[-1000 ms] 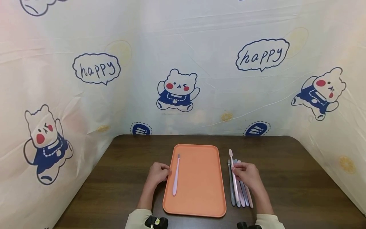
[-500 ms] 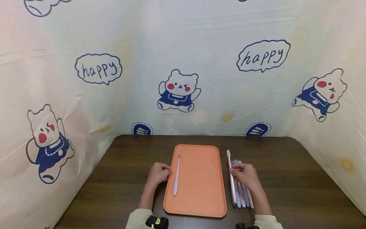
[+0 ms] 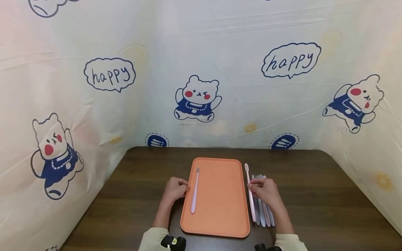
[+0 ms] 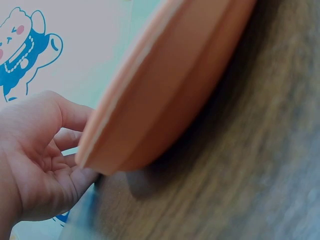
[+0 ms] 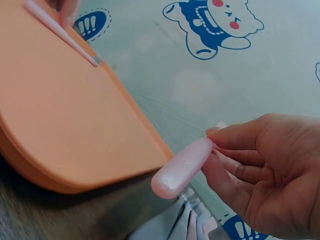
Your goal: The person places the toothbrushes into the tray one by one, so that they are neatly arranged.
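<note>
My right hand (image 3: 265, 190) pinches a pale pink toothbrush (image 3: 252, 205) between thumb and fingers, its head pointing away from me. In the right wrist view, the thick rounded handle (image 5: 182, 167) sticks out of the pinch toward the camera. The brush is just right of an orange tray (image 3: 221, 198). At the tray's left side my left hand (image 3: 176, 189) grips the rim; the left wrist view has the thumb low on the tray wall (image 4: 145, 115) and fingers at the edge. Another toothbrush (image 3: 193, 200), pinkish-lilac with a grey head, lies lengthwise on the tray's left part.
Several grey, bluish and pink toothbrushes (image 3: 262, 213) lie side by side right of the tray, partly under my right hand. The dark wooden table (image 3: 138, 174) meets a pale curtain (image 3: 235, 104) printed with bears at its back and sides.
My right hand has moved left with the pink toothbrush, from above the row of brushes to beside the tray's right edge. The left hand has stayed at the tray.
</note>
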`<state>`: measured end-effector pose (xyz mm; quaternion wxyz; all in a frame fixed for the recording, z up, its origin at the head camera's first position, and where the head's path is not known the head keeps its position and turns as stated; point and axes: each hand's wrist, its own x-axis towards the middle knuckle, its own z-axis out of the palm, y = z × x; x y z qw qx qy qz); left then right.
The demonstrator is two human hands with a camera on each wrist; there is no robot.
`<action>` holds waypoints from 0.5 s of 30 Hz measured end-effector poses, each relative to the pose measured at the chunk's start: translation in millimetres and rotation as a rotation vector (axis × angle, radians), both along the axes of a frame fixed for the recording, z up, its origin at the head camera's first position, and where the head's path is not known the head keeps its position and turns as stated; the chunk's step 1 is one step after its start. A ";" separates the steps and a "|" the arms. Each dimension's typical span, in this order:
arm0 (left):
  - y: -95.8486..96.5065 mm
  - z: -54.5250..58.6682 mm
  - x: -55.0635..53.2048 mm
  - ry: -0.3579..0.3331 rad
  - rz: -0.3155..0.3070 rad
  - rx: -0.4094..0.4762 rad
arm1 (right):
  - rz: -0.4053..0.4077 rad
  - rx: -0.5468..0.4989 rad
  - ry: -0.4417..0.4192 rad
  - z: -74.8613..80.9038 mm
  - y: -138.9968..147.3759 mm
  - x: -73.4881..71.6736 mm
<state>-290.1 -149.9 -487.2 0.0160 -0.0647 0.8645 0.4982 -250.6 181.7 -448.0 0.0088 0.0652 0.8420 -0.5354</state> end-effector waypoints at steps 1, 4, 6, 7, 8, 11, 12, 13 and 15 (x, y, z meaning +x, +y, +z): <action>0.0 -0.1 -0.3 0.000 0.001 0.001 | 0.002 -0.002 0.003 0.2 -1.2 0.0; -0.2 -0.3 -1.0 0.002 0.003 0.002 | -0.002 -0.015 0.013 0.4 -5.4 -0.3; -0.5 -0.2 -1.6 -0.002 0.006 0.004 | -0.010 -0.020 0.014 0.1 -8.6 -0.6; -0.7 0.2 -1.4 -0.002 0.007 0.004 | -0.012 -0.026 0.015 0.1 -10.3 -0.5; -0.8 0.2 -1.4 -0.002 0.007 0.002 | -0.012 -0.034 0.019 -0.2 -11.8 -0.6; -0.6 0.7 -0.7 -0.006 0.006 0.004 | -0.020 -0.048 0.023 -0.5 -16.3 -1.0; -0.4 0.8 -0.3 -0.007 0.005 0.003 | -0.019 -0.053 0.025 -0.5 -17.5 -1.0; -0.3 0.9 0.0 -0.006 0.003 0.002 | -0.014 -0.055 0.028 -0.8 -18.4 -1.3; -0.1 0.9 0.3 -0.005 0.000 -0.001 | -0.010 -0.050 0.024 -1.2 -19.9 -1.9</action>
